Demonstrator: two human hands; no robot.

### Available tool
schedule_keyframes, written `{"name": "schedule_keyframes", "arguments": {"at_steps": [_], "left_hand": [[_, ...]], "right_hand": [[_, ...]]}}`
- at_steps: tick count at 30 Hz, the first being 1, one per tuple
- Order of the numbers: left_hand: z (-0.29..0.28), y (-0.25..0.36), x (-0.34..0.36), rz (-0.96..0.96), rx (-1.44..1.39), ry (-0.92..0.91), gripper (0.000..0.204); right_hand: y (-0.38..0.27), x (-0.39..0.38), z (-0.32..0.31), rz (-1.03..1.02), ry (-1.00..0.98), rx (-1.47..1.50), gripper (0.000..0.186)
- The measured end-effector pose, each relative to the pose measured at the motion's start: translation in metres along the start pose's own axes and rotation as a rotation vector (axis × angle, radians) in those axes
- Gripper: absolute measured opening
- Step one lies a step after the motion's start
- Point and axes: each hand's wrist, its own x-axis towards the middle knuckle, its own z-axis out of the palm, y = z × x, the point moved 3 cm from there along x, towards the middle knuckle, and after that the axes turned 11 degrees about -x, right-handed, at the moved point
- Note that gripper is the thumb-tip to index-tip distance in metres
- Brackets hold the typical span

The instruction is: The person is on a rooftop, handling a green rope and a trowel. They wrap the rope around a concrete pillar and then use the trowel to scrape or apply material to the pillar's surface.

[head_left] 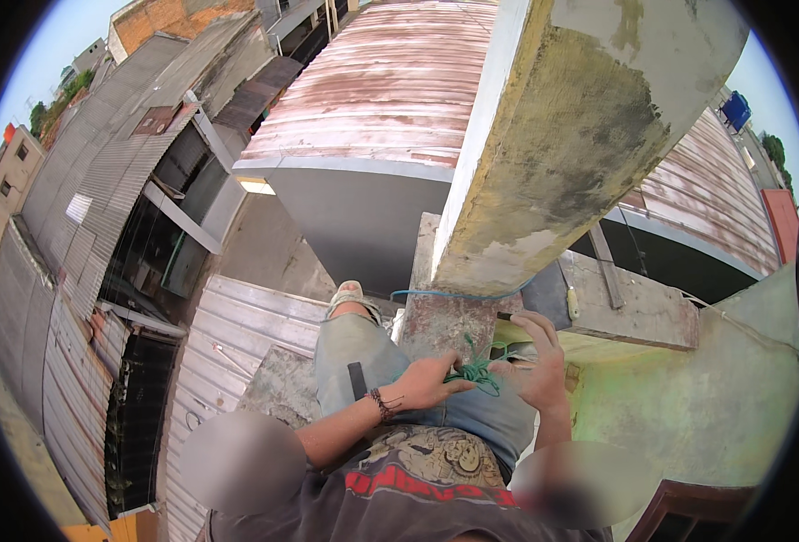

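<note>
In front of my lap, a loose tangle of thin green string (pixel 477 371) hangs between my two hands. My left hand (pixel 428 383) pinches it with thumb and fingers from the left side. My right hand (pixel 538 363) is curled at the right of the tangle, its thumb side against the string. A small dark piece (pixel 505 316) shows at the fingertips of that hand; its kind is too small to tell. Below my hands are my legs in faded jeans (pixel 354 348), one sandalled foot on the left.
A weathered concrete pillar (pixel 566 135) rises just ahead, with a blue cord (pixel 445 294) round its base. On the ledge to the right lie a trowel (pixel 573 303) and a wooden strip (pixel 606 266). Below left are a corrugated metal roof (pixel 228 330) and a drop to an alley.
</note>
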Motion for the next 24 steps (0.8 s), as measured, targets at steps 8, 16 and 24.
{"name": "schedule_keyframes", "arguments": {"at_steps": [8, 16, 24], "left_hand": [[-0.025, 0.011, 0.006, 0.228, -0.703, 0.362, 0.030], [-0.004, 0.022, 0.006, 0.434, -0.857, 0.541, 0.060], [-0.015, 0.016, 0.013, 0.404, -0.694, 0.583, 0.064]], "right_hand": [[-0.022, -0.024, 0.080, 0.326, -0.312, 0.666, 0.078], [-0.048, -0.025, 0.107, 0.315, -0.029, 0.906, 0.070], [-0.034, -0.001, 0.082, 0.383, 0.056, 0.571, 0.035]]}}
